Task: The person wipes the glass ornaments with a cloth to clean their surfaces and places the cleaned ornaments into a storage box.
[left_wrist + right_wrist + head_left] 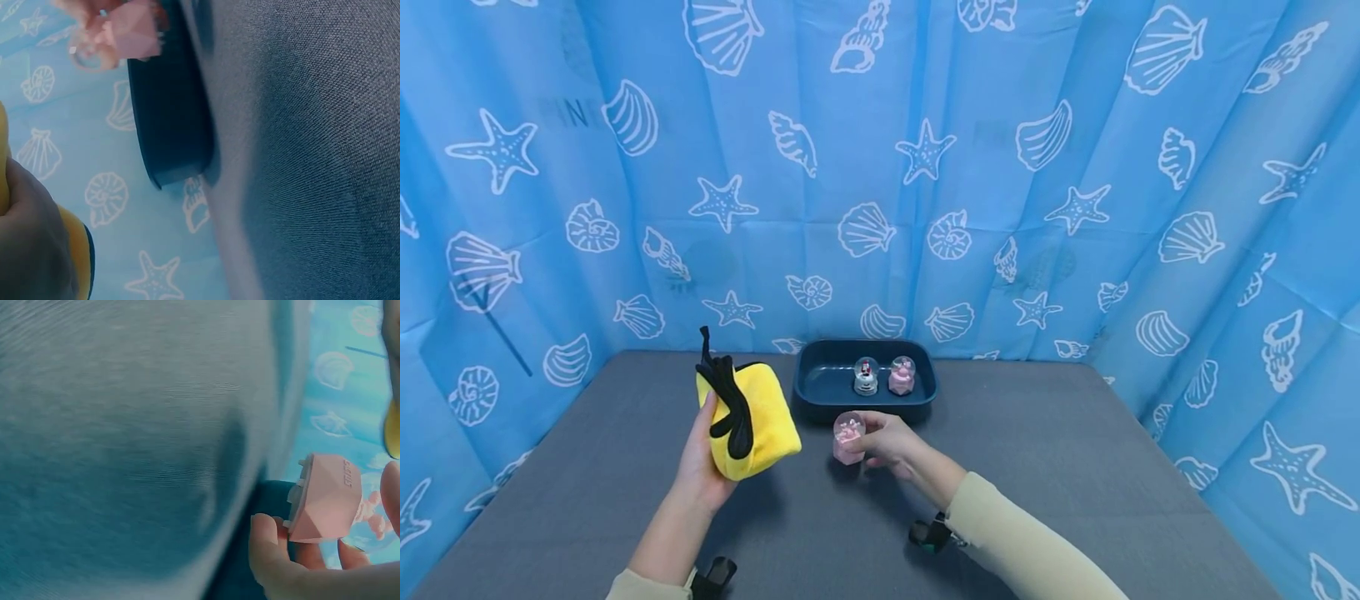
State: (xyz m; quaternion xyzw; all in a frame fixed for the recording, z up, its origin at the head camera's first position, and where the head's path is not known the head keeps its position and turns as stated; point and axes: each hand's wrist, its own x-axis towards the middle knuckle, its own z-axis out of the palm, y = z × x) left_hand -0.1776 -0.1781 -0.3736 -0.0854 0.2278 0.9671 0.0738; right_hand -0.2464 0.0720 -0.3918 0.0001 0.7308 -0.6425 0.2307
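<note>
My left hand (703, 458) holds up a soft yellow folded cloth (765, 421) with black trim bunched on its left side. In the left wrist view only a slice of that cloth (76, 250) shows beside the hand. My right hand (891, 444) pinches a small snow globe (847, 440) with a clear dome and a faceted pink base, held above the table in front of a dark blue tray (850, 412). Its base (325, 500) faces the right wrist camera, with fingers and thumb round the globe. Inside the tray stand a white-based snow globe (866, 379) and another pink one (902, 379).
A grey cloth-covered table (1037, 467) lies under both hands. Behind it and along its sides hangs a blue curtain (865, 175) printed with white shells and starfish. The tray sits near the table's back edge.
</note>
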